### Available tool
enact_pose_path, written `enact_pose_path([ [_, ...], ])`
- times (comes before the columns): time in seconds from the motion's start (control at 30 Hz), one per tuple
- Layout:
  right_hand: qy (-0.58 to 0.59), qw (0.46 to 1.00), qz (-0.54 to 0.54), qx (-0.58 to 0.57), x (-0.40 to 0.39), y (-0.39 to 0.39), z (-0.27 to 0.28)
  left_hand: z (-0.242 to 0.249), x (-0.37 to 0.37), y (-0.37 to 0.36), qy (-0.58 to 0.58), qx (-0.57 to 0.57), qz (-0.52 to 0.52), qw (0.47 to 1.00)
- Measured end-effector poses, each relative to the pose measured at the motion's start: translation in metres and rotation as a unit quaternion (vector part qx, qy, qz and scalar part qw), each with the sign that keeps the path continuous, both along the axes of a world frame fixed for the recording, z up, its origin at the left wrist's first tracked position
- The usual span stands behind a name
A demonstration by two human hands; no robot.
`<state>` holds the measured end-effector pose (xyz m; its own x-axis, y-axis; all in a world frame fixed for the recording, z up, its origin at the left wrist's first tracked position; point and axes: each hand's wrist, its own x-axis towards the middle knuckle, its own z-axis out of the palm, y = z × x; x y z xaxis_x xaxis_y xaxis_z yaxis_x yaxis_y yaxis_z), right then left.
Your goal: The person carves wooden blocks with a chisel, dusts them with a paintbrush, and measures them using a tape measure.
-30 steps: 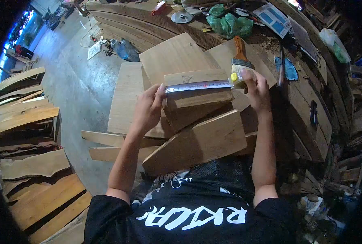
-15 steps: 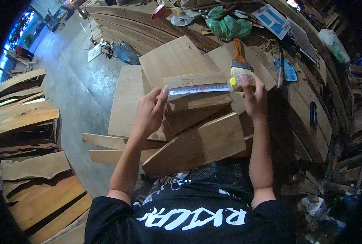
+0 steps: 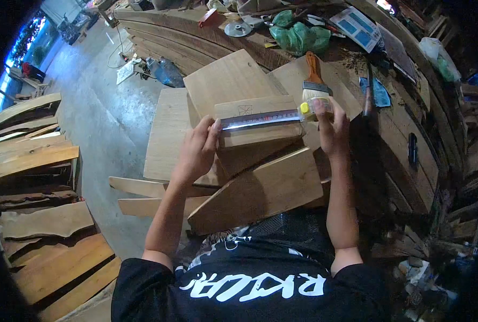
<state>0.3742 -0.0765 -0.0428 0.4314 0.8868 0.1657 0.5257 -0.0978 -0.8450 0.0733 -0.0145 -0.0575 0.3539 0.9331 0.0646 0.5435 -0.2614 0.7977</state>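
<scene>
A tape measure (image 3: 259, 119) is stretched across a small wooden block (image 3: 260, 137) that bears a pencilled mark. My left hand (image 3: 199, 147) pinches the tape's free end at the block's left edge. Its yellow and clear case is in my right hand (image 3: 333, 126), just past the block's right edge. The block lies on several flat boards, with one board (image 3: 236, 75) behind it and another, tilted board (image 3: 260, 188) in front. Beyond my right hand lies a wide brush (image 3: 314, 78) with an orange handle.
Green plastic bags (image 3: 300, 37), a metal disc (image 3: 238, 29) and papers (image 3: 357, 28) lie at the back. A dark rod (image 3: 369, 94) and blue scrap (image 3: 379, 92) are at the right. Planks (image 3: 62, 263) are stacked at the left, beside the floor (image 3: 107, 107).
Both hands and the tape have barely shifted. The tape's face looks darker and less glaring than before, and the view has moved slightly.
</scene>
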Motion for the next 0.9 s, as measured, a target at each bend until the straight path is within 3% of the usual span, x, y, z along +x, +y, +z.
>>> enact_pose_path([
  [0.1, -0.003, 0.999, 0.004, 0.042, -0.001, 0.002, -0.004, -0.001, 0.002, 0.001, -0.003, 0.013, 0.002, 1.000],
  [0.23, 0.010, 1.000, -0.001, 0.017, 0.002, 0.002, -0.008, -0.003, 0.004, 0.000, 0.007, 0.048, 0.007, 0.999],
  [0.4, 0.013, 1.000, 0.010, -0.020, 0.004, -0.001, -0.002, 0.000, 0.006, -0.003, -0.007, 0.011, 0.014, 1.000],
  [0.5, 0.013, 0.999, -0.001, 0.048, 0.004, 0.002, -0.015, 0.002, 0.006, -0.003, -0.011, 0.017, 0.009, 1.000],
  [0.9, 0.009, 0.999, -0.011, 0.033, 0.004, -0.001, -0.016, -0.006, 0.004, -0.001, 0.024, 0.046, 0.003, 0.999],
])
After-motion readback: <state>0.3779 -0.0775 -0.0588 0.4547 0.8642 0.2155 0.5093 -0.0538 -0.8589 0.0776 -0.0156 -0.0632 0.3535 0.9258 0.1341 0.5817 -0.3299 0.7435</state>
